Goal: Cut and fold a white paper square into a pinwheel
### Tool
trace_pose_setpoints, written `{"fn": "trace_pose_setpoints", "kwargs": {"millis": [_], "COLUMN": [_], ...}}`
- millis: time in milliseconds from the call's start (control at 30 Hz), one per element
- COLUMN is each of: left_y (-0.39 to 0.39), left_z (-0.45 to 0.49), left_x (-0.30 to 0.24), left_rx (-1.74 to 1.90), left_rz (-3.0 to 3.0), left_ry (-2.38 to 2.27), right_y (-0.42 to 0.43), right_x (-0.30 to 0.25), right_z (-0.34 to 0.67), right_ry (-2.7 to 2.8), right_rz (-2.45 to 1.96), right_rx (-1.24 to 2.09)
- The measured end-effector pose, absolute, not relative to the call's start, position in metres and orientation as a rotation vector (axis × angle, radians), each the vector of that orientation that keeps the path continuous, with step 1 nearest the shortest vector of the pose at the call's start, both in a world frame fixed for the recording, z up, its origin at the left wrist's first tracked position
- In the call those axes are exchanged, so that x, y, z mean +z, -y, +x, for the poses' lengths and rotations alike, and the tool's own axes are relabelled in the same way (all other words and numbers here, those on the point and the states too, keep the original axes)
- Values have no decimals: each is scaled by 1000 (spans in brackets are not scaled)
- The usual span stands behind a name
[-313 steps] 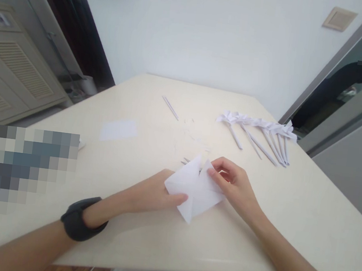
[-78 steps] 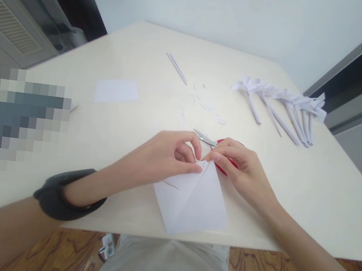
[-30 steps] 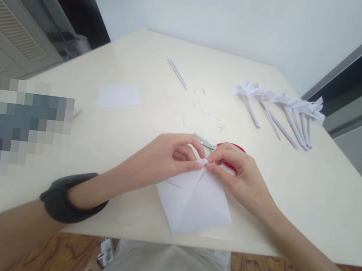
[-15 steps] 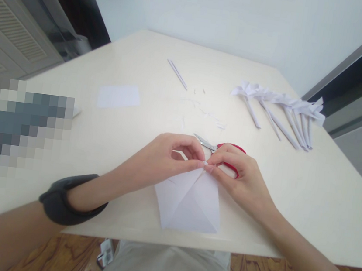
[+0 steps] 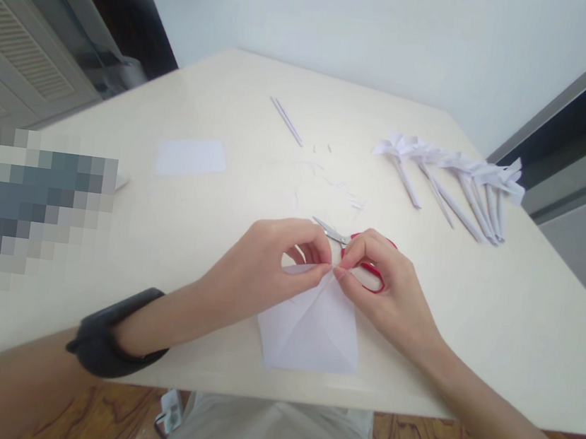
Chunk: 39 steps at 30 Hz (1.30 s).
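Creased white sheet [image 5: 317, 336] is over the bench [image 5: 222, 104], just on the near side of the red-handled scissors [image 5: 344, 239]. Its L part is partly hidden by L hand [image 5: 280, 257], its far tip by fingertips. L hand's fingers are closed in a pinch on that tip; R hand [image 5: 390, 274] pinches there too, thumb to index, tho exactly which bit it grips is hard to see. R hand also covers pt of the scissors' handles. Beyond scissors: paper scraps [image 5: 356, 203], too small to count, then thin paper sticks [image 5: 287, 122]. Back R of scissors: stemmed paper pieces [image 5: 409, 184], heads overlapping, no. unclear. Back L: flat paper rectangle [image 5: 191, 157]. Far L of scissors, pixelation hides whatever's there.
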<state>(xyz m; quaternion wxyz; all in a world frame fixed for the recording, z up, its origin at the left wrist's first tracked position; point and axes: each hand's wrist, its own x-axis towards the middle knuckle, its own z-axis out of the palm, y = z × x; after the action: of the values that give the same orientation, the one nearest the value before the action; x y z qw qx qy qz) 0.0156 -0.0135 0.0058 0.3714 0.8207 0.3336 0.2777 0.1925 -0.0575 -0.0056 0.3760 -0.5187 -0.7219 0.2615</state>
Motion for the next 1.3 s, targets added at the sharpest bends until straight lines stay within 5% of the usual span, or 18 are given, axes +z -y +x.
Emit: {"fn": "trace_pose_setpoints", "kwargs": {"millis": [300, 567, 967, 1300], "left_y": [21, 12, 11, 17], "left_z": [19, 13, 12, 13], "left_x": [-5, 7, 10, 11], "left_rx": [866, 641, 503, 680], "left_rz": [2528, 1787, 1352, 1699], "left_ry": [-849, -761, -652, -713], "right_y": [59, 58, 57, 56], "right_x": [-9, -2, -3, -5], "right_z": [188, 196, 200, 197], "right_ry": [1727, 1615, 1637, 1644], "right_rz": [-1446, -1184, -1012, -1014], "right_rx": [754, 1163, 1140, 1020]}}
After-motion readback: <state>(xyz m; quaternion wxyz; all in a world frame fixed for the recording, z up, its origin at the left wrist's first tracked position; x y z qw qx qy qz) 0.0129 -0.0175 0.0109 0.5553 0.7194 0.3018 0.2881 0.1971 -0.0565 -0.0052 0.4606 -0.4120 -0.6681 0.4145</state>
